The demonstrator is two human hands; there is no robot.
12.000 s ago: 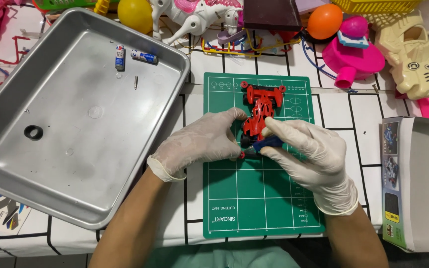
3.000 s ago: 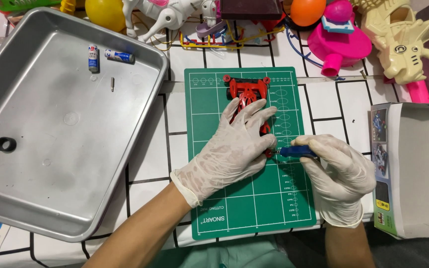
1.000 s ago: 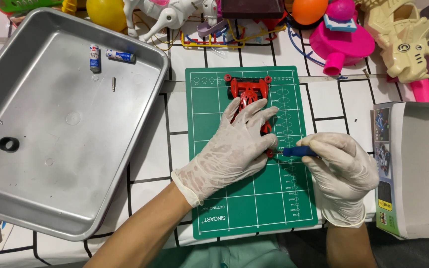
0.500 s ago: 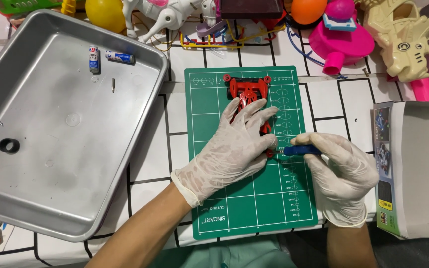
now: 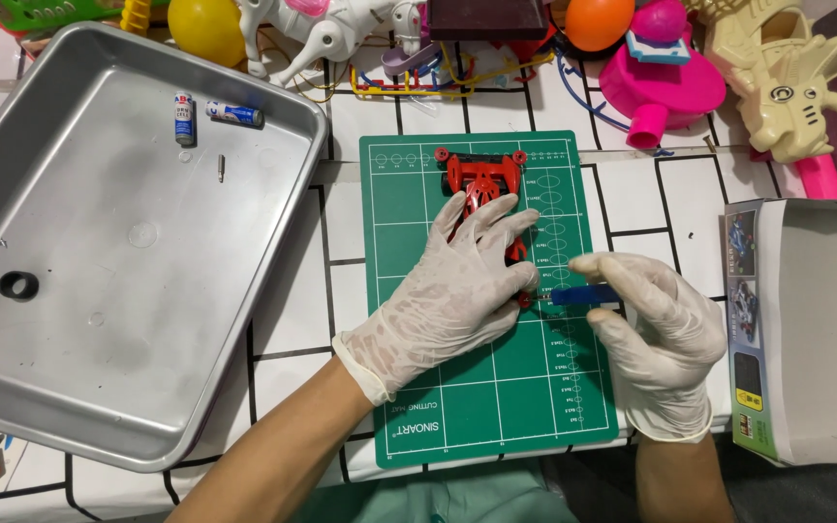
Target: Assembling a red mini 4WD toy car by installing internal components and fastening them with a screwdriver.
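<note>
Your left hand (image 5: 462,295), gloved in white, lies spread flat over the rear of the red toy car (image 5: 484,189), pinning it to the green cutting mat (image 5: 496,387), while your right hand (image 5: 656,334) at its 3 o'clock pinches a blue-handled screwdriver (image 5: 581,294) whose tip meets the car's side. Well apart at 9 o'clock sits the metal tray (image 5: 99,387) holding two batteries (image 5: 207,111), a small screw (image 5: 222,168) and a black ring (image 5: 18,285); an open cardboard box (image 5: 806,329) stands at 3 o'clock.
</note>
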